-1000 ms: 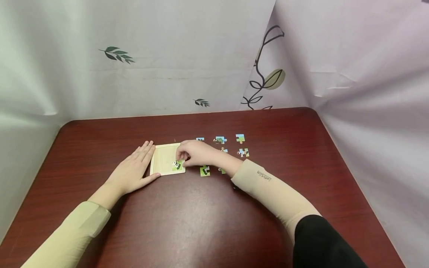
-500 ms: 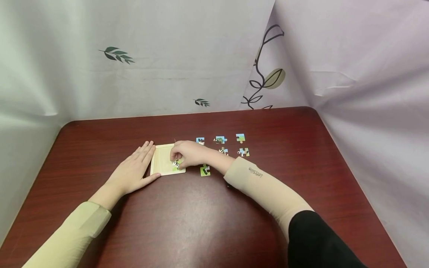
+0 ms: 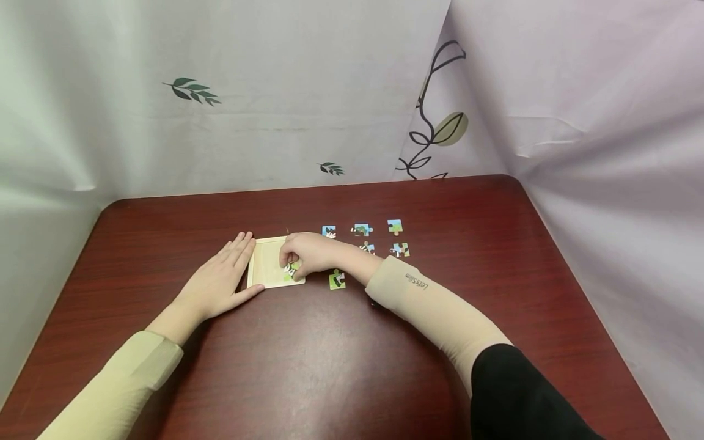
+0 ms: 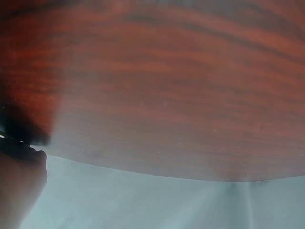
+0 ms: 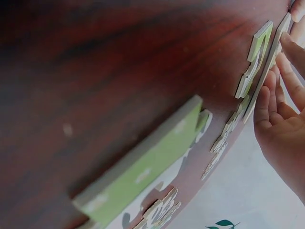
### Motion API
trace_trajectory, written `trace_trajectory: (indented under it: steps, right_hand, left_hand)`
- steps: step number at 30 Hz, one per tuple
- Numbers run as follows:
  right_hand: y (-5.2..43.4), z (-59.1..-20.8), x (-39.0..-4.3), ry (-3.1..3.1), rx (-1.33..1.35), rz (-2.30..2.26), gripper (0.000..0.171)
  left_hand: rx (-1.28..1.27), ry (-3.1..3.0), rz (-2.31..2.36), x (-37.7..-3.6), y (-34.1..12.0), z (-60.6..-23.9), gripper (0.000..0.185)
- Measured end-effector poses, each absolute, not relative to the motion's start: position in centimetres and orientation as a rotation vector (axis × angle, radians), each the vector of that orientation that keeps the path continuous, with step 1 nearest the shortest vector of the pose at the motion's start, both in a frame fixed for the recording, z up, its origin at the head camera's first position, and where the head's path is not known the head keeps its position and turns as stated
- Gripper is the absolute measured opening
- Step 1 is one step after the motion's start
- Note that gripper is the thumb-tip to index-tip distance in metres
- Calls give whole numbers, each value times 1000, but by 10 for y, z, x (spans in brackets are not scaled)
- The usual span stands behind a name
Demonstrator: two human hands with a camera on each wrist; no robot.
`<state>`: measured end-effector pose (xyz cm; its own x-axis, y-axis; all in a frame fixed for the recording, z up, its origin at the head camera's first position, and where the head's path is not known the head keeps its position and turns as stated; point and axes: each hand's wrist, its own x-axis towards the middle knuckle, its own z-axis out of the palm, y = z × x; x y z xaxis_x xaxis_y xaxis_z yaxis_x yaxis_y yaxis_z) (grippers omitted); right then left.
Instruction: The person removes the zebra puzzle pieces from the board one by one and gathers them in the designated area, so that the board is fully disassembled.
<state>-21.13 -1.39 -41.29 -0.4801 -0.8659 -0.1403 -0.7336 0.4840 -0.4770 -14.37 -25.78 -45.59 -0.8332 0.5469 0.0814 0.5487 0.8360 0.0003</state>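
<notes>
Puzzle piece, green with a black-and-white figure: held in the near right corner of the wooden puzzle tray, pinched under the curled fingertips of the right hand, directly below that hand and well nearer to it than to the other. Left hand: laid flat on the red-brown table with fingers straight, touching the tray's left edge, holding nothing. Tray: square, no marked long axis, lying between the two hands; most of its floor is bare. Just right of the tray, a loose green piece is seen close to the right wrist. Further right and behind, five loose pieces are set in two rows, well apart from the tray. Nothing is seen standing between the held piece and the tray floor.
</notes>
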Motion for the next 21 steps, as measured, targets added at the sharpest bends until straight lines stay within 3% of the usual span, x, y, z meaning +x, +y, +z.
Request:
trace_trajectory:
  steps: [21]
  right_hand:
    - [-17, -411, -212, 2391, -1309, -638, 14]
  left_hand:
    - [-869, -2939, -49, -143, -258, -455, 94]
